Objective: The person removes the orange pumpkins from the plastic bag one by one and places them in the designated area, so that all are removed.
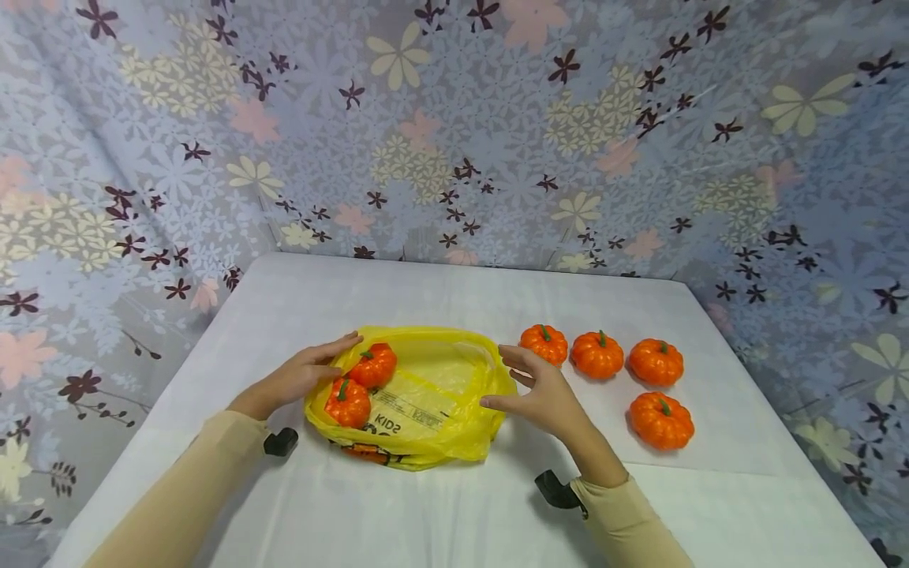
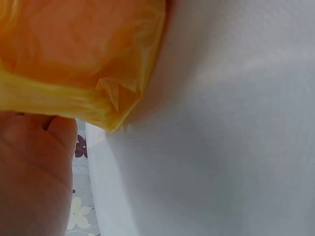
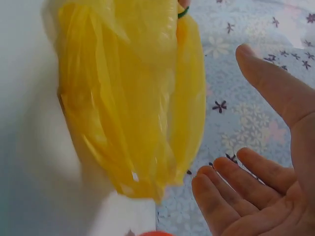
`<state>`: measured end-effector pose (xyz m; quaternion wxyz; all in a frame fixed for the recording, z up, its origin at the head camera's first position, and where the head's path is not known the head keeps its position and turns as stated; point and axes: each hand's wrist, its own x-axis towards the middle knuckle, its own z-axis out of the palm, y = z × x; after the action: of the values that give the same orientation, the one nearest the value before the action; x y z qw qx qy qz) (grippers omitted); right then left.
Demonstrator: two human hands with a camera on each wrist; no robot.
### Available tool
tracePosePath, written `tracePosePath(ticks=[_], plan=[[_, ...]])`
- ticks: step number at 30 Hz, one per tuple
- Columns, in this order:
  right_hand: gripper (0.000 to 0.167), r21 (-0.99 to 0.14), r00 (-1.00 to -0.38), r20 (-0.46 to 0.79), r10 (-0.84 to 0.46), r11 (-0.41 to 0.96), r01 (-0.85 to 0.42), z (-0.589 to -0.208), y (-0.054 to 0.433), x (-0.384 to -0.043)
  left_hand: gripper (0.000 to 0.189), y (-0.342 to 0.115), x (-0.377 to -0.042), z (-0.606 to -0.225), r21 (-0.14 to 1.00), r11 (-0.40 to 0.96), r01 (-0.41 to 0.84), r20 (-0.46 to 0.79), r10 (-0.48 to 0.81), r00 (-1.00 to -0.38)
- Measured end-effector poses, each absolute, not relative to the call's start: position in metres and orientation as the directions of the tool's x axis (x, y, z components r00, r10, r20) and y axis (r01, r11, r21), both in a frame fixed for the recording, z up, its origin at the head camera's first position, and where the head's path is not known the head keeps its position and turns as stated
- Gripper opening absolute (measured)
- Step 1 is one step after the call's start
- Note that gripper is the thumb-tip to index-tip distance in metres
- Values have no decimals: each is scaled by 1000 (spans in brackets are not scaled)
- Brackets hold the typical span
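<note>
A yellow plastic bag [image 1: 426,442] lies on the table with its mouth spread wide and printed lettering showing. Inside its left part sit two small orange pumpkins, one nearer the front [image 1: 348,404] and one behind it [image 1: 375,366]; more orange shows through the plastic at the front. My left hand [image 1: 294,379] is at the bag's left rim, fingers extended along it; in the left wrist view the bag hides the fingertips. At the bag's right side is my right hand [image 1: 536,390], its thumb and fingers spread and holding nothing, apart from the plastic in the right wrist view [image 3: 256,191].
Several more orange pumpkins stand on the right of the white table [image 1: 341,521]: three in a back row [image 1: 598,355] and one in front [image 1: 661,421]. Floral cloth [image 1: 454,142] hangs behind and beside the table. Black wrist devices [image 1: 557,491] sit beneath both wrists.
</note>
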<state>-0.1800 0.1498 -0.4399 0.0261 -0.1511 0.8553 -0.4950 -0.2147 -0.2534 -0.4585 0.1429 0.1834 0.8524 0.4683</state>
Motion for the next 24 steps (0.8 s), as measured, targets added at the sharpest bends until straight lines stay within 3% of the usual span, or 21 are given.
tracePosePath(ticks=[24], plan=[[84, -892, -912, 96, -398, 372, -256, -455, 85, -182, 61, -255, -216, -463, 855, 489, 175, -70, 442, -894]])
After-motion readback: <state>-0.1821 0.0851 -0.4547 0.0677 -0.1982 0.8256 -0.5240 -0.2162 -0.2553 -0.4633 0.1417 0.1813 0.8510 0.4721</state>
